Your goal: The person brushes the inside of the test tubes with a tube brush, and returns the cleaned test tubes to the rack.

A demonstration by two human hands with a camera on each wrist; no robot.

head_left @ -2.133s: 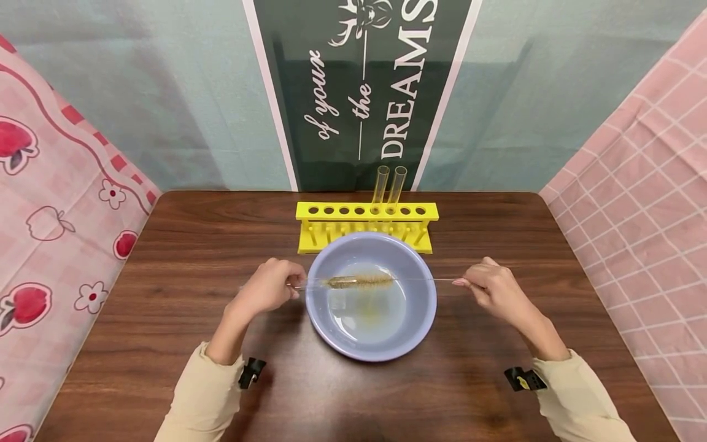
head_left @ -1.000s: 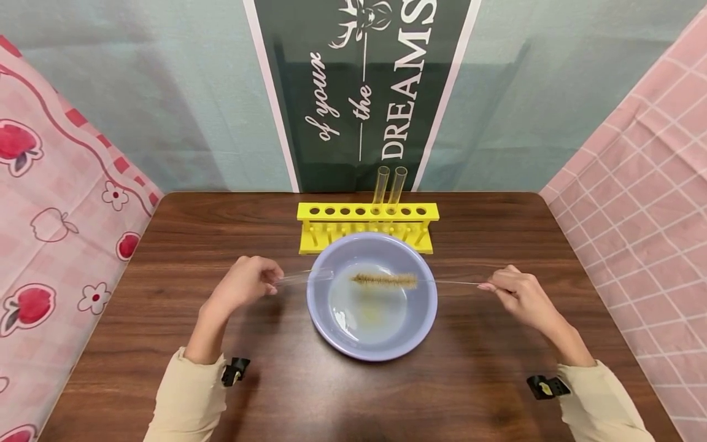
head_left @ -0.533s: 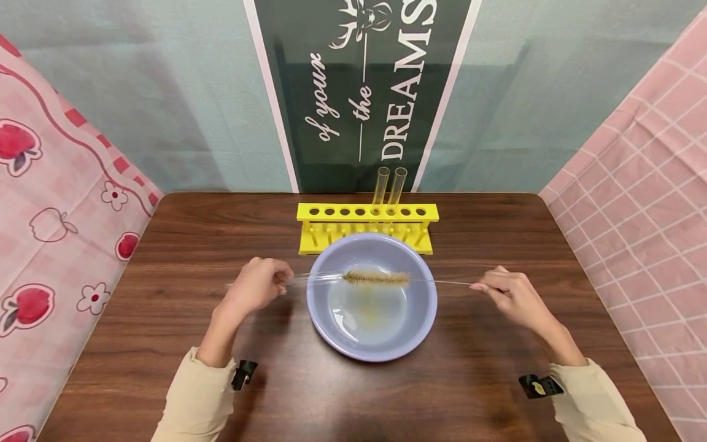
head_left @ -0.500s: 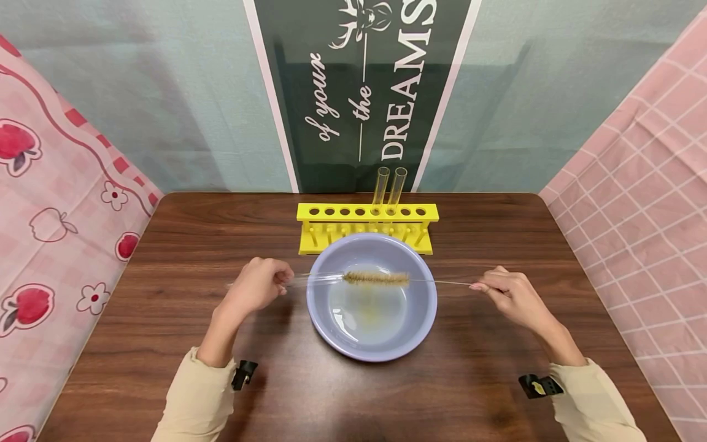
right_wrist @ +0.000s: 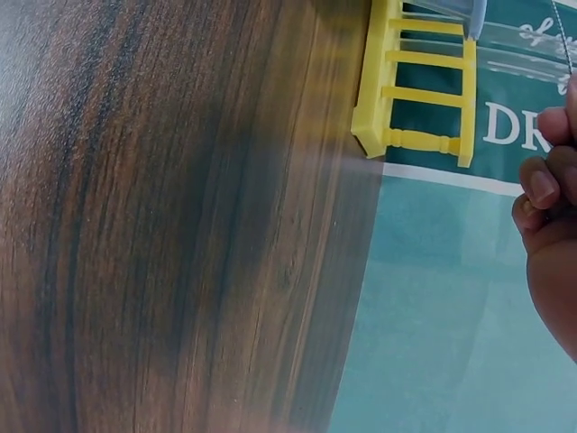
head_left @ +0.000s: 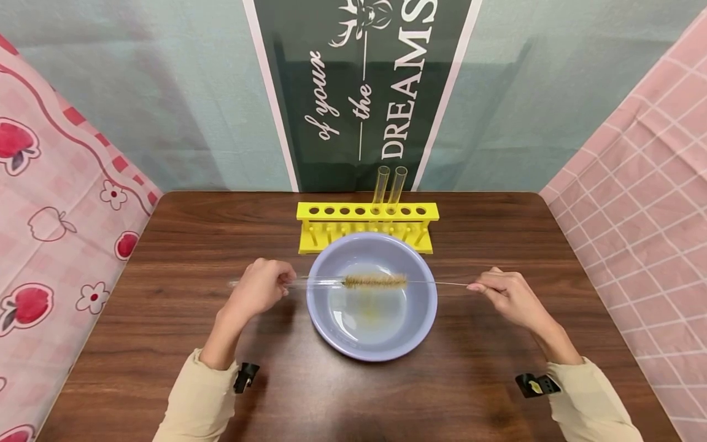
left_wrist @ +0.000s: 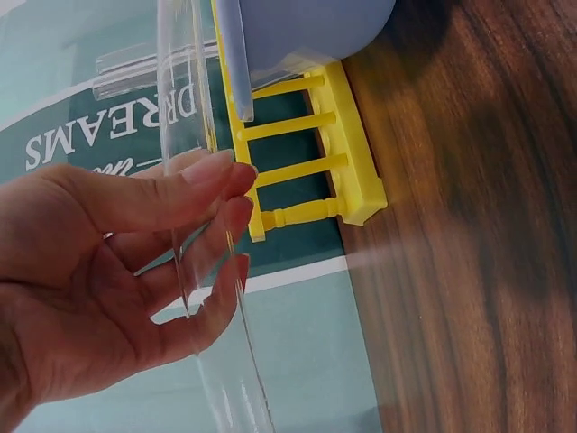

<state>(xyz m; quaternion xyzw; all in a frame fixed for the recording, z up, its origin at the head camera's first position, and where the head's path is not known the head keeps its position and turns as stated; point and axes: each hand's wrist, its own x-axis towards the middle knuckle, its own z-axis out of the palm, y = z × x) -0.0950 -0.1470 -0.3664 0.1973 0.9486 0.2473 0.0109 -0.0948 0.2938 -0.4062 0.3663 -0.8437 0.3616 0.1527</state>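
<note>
My left hand (head_left: 261, 283) grips a clear glass test tube (left_wrist: 185, 81), thumb on one side and fingers curled round the other. The tube lies almost level, its mouth reaching over the purple basin (head_left: 425, 313). Pinched by its thin twisted wire in my right hand (head_left: 508, 294) is a test tube brush (head_left: 375, 282) with tan bristles. The brush's tip is right at the tube's mouth, and most of the bristles show outside it, above the basin. Cloudy, slightly yellowish water (head_left: 364, 313) stands in the basin. In the right wrist view only the curled fingers (right_wrist: 545, 185) show at the edge.
Behind the basin stands a yellow test tube rack (head_left: 337, 212), with two clear test tubes (head_left: 396, 187) upright in its holes. The brown wooden table (head_left: 210, 233) ends at a teal cloth backdrop (head_left: 193, 110). Patterned pink cloths hang at both sides.
Earlier the bristles were partly inside the tube; the hands then drew apart, leaving the brush outside. Since then both hands have come back toward each other, bringing tube mouth and brush tip together.
</note>
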